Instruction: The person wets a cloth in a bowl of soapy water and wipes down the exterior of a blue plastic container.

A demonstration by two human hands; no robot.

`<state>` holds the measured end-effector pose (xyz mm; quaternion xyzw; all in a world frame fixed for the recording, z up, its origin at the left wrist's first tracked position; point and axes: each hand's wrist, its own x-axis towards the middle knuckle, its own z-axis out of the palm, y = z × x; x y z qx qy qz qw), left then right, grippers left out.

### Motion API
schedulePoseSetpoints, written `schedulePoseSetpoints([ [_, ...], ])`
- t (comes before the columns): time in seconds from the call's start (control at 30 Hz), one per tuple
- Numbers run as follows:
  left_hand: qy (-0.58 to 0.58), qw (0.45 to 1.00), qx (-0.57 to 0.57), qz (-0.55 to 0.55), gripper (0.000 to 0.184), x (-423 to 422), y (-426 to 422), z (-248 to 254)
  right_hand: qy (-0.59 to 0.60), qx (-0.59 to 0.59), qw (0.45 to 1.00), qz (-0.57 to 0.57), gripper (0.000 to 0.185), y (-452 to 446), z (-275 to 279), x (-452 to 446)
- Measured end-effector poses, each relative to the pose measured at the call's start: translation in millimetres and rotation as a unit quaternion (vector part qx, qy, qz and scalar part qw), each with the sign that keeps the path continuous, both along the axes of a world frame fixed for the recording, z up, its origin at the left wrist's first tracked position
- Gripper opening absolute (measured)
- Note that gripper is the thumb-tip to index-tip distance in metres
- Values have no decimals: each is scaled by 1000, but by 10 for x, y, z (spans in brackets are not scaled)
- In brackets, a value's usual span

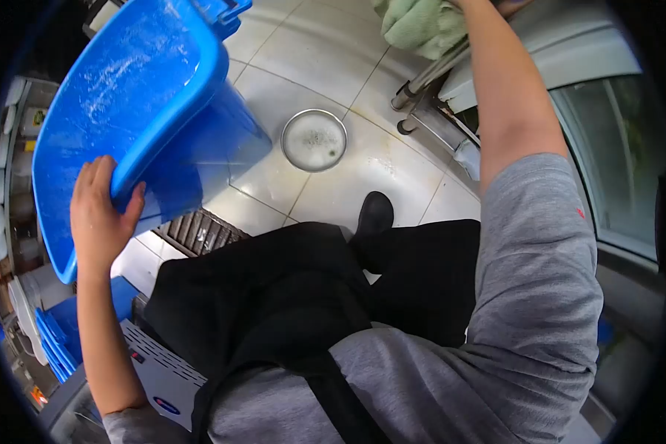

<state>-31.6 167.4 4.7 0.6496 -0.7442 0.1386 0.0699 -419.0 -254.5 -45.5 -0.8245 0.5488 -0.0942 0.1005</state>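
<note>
My left hand (103, 211) grips the near rim of a large blue plastic bin (163, 140), fingers over the edge inside and thumb on the outer side. The bin is tilted, with whitish wet streaks or suds on its inner wall. At the upper right my right arm stretches away to a pale green cloth (423, 26). My right hand (488, 4) is mostly cut off by the top edge of the view, so its fingers are hidden beside the cloth.
A round metal-rimmed drain (314, 140) with foam lies in the tiled floor (303, 44). Metal legs (422, 85) stand at the right. A dark grate (200, 231) is below the bin, and loaded shelves (11, 185) line the far left.
</note>
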Motion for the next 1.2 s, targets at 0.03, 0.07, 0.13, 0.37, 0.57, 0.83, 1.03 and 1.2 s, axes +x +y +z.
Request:
schedulePoseSetpoints([
  [0.03, 10, 1000, 12, 5, 37, 15, -3, 2, 12, -9, 1000, -3, 52, 19, 39, 17],
  [0.07, 9, 1000, 11, 5, 36, 6, -1, 12, 24, -17, 1000, -5, 47, 87, 114, 82],
  [0.13, 6, 1000, 1, 5, 37, 21, 5, -4, 83, -121, 989, 4, 32, 481, 282, 336],
  [0.37, -4, 1000, 1, 5, 39, 124, 4, -60, 214, -439, 839, 240, 16, 209, 133, 248],
  [0.57, -4, 1000, -13, 1, 40, 130, 4, -75, 195, -171, 963, 72, 34, 110, 207, 254],
  [0.83, 89, 994, 56, 31, 44, 127, 1, -22, -44, -457, 887, 47, 46, 1393, -882, 597],
  [1.03, 189, 960, -198, 62, 44, 643, 19, 606, -216, 133, 915, -314, 61, 2731, -2893, 830],
  [1.2, 120, 968, -161, 152, 49, 894, -3, 963, -169, 360, 874, -278, 57, 3203, -3583, 749],
])
